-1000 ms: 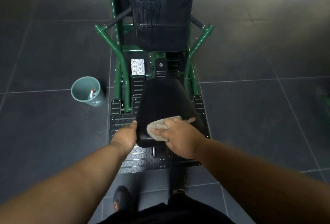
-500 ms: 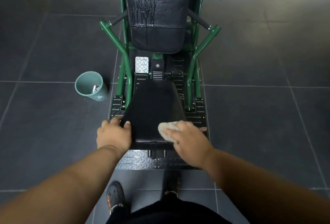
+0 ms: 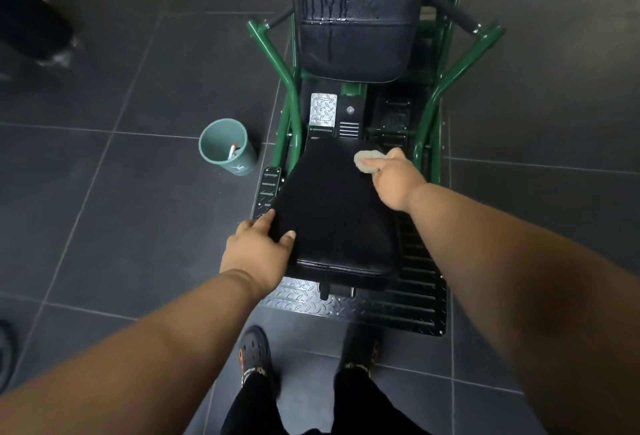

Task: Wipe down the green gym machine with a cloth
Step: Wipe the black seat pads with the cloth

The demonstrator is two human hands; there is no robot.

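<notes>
since half a second ago the right hand (image 3: 394, 176) has slid the cloth (image 3: 367, 160) from the near edge of the black seat (image 3: 332, 212) up to its far right corner, fingers curled round the wad so it presses flat on the padding, while the left hand (image 3: 258, 247) has stayed on the seat's near left corner. that left hand pinches the edge between thumb on top and fingers along the side, probably to steady the seat against each stroke. on the green machine (image 3: 289, 105), the backrest (image 3: 353, 11) shows wet streaks, and a green bucket (image 3: 227, 147) stands just left of the frame, probably kept close for re-wetting.
</notes>
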